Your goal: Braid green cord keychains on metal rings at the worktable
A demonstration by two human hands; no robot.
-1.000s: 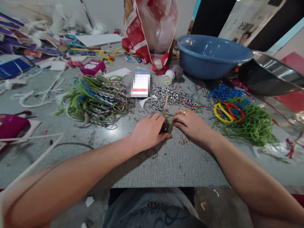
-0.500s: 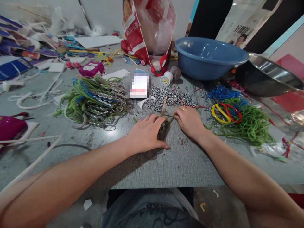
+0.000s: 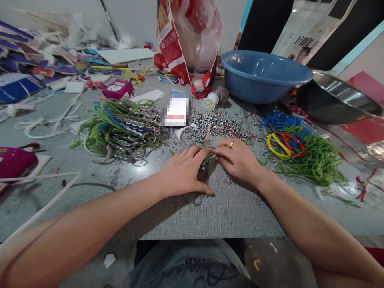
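Note:
My left hand rests on the table with its fingers bent over a green cord, and its thumb stands apart. The cord's other end sticks out past the knuckles on the left. My right hand, wearing a ring, pinches the cord close to the left index fingertip. Most of the cord is hidden under the hands. A thin pale loop lies below my left thumb. Just beyond the fingertips a small tan stick points away from me. Many metal nuts are spread behind it.
Left lies a heap of finished-looking green and silver cords. Loose green cord and yellow-and-red-handled scissors lie right. Behind are a blurred phone, a thread spool, a blue basin, a metal bowl and a red bag.
My right hand has shifted slightly left and down, and its fingertips now meet the left index finger at the cord. My left hand stays nearly in place.

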